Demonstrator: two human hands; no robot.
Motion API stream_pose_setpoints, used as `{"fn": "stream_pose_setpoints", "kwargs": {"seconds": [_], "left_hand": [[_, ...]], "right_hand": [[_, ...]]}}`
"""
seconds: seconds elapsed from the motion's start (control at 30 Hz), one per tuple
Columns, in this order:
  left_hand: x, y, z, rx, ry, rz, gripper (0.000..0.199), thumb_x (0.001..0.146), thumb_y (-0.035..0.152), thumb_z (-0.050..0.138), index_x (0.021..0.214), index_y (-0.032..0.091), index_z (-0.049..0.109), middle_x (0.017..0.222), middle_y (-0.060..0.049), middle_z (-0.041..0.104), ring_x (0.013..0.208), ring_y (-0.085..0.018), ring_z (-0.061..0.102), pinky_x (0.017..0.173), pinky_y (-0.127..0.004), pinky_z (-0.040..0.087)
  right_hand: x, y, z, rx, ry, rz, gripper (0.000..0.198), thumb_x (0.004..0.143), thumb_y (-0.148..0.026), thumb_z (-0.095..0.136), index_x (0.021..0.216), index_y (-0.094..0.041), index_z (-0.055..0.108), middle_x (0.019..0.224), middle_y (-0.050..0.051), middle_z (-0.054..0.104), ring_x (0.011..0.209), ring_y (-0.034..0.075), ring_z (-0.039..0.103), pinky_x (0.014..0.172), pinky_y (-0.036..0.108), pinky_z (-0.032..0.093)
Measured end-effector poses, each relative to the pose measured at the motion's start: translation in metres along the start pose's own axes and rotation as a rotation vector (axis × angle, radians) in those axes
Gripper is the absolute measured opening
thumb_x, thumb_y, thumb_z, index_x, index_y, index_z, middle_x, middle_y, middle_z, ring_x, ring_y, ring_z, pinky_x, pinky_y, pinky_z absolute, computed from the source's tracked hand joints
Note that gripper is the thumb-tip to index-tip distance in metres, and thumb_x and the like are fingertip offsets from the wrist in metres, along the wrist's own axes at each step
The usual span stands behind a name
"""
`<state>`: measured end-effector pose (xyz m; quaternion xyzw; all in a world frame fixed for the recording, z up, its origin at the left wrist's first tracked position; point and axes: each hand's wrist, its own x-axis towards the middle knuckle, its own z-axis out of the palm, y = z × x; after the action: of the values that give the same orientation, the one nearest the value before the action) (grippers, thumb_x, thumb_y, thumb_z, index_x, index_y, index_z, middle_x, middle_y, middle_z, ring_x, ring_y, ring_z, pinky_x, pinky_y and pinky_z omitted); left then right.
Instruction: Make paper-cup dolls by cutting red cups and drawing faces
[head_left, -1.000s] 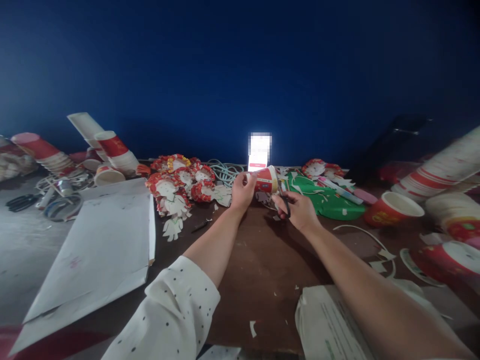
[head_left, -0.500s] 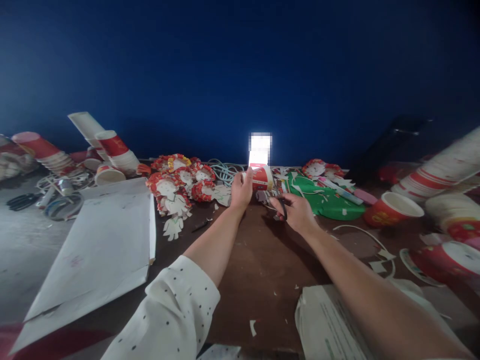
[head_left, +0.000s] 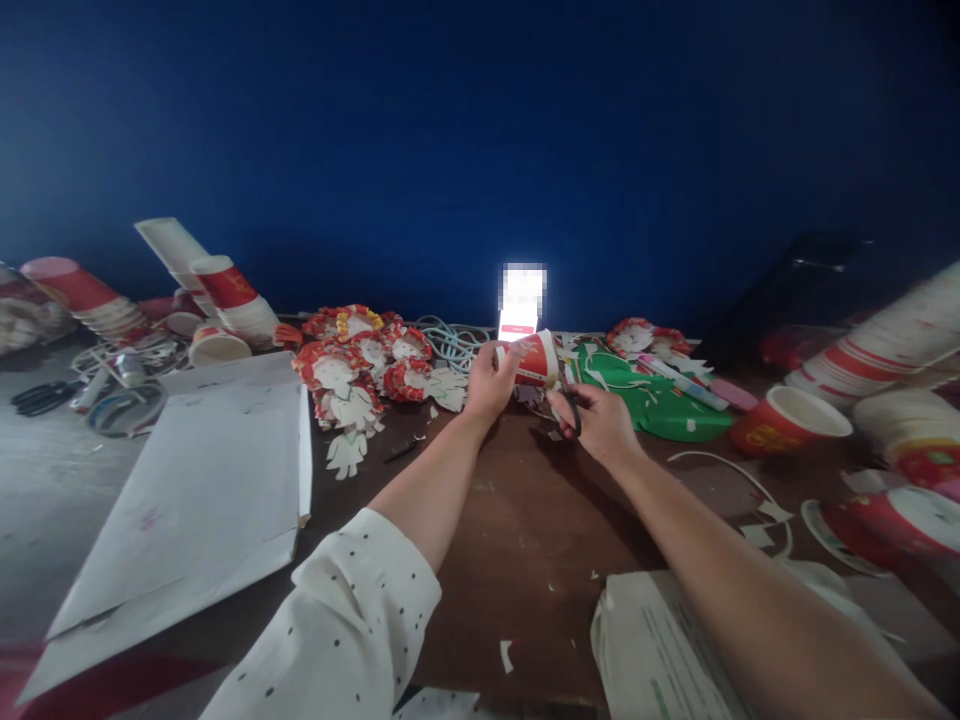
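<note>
"Where's the cup?"

"The red-and-white paper cup [head_left: 534, 362] is mid-view over the tabletop [head_left: 517, 570], tipped on its side, mouth toward three o'clock. Take it as the clock's centre, twelve at the wall."

"And the grip?"

"The left hand [head_left: 493, 382] is closed around its base end. The right hand [head_left: 598, 422], at four, is curled through the handles of dark scissors [head_left: 575, 412], up by the rim. How wide the blades part, I can't tell."

"What's crowding them?"

"A lit screen [head_left: 517, 325] stands right behind the cup, toward eleven. Just past the right hand, near three, a green sheet [head_left: 671, 405] lies strewn with scraps. Pale cord [head_left: 450, 343] and a heap of red-and-white cutout figures [head_left: 349, 370] press in at nine."

"Farther out?"

"A small dark tool [head_left: 405, 449] and a big white board [head_left: 206, 490] at eight, leaning cup stacks [head_left: 238, 300] toward nine. A lone red cup [head_left: 787, 420] and more stacked cups [head_left: 877, 335] around three, and a pale printed packet [head_left: 656, 645] at five, partly under the right forearm."
</note>
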<state>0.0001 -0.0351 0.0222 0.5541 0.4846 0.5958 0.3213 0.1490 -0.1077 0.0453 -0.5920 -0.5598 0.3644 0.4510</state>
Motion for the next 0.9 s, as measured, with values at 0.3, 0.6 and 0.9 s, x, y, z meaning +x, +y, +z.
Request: {"fn": "stream_pose_setpoints", "kwargs": {"seconds": [0.3,0.6,0.9], "left_hand": [[0.0027,0.0023,-0.0041,0.015,0.061,-0.160,0.039,0.084,0.054,0.050,0.089,0.017,0.060,0.080,-0.004,0.061,0.079,-0.018,0.058,0.075,-0.029,0.044],[0.0017,-0.0013,0.0005,0.051,-0.006,-0.045,0.023,0.082,0.040,0.053,0.082,0.018,0.059,0.075,-0.002,0.061,0.075,-0.016,0.056,0.073,-0.027,0.042],[0.0004,-0.0004,-0.0010,0.001,0.034,-0.038,0.029,0.081,0.045,0.056,0.087,0.017,0.060,0.079,-0.002,0.061,0.077,-0.015,0.057,0.073,-0.026,0.044]], "right_hand": [[-0.0037,-0.0004,0.0045,-0.027,-0.013,0.008,0.042,0.064,-0.056,0.070,0.077,-0.016,0.067,0.048,-0.001,0.058,0.041,0.012,0.053,0.042,0.023,0.043],[-0.0014,0.0042,0.0051,0.049,0.043,0.044,0.043,0.059,-0.053,0.075,0.081,-0.017,0.066,0.050,-0.001,0.059,0.043,0.015,0.056,0.041,0.024,0.043],[-0.0019,0.0020,0.0021,-0.075,0.032,-0.068,0.038,0.069,-0.054,0.068,0.073,-0.016,0.066,0.046,-0.002,0.056,0.041,0.011,0.050,0.040,0.022,0.038]]}}
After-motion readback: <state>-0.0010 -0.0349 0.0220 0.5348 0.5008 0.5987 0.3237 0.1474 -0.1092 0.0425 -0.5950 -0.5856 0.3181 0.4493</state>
